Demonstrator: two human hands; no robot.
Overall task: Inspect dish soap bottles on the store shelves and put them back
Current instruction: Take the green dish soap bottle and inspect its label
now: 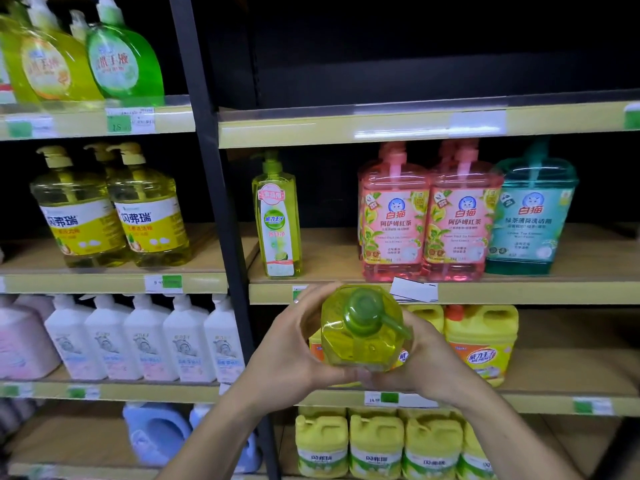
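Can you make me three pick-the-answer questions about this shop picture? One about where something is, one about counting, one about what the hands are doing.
1. Where does the slim yellow-green pump bottle stand?
A. left of the pink bottles
B. right of the teal bottle
C. on the bottom shelf

2. How many pink square pump bottles show at the front of that shelf?
A. one
B. two
C. five

3. What are the hands doing?
A. hanging loose
B. both holding the clear yellow-green pump bottle
C. pointing at a price tag

Answers: 1 A, it stands alone to their left. 2 B, two stand side by side. 3 B, the left hand and right hand wrap it from both sides.
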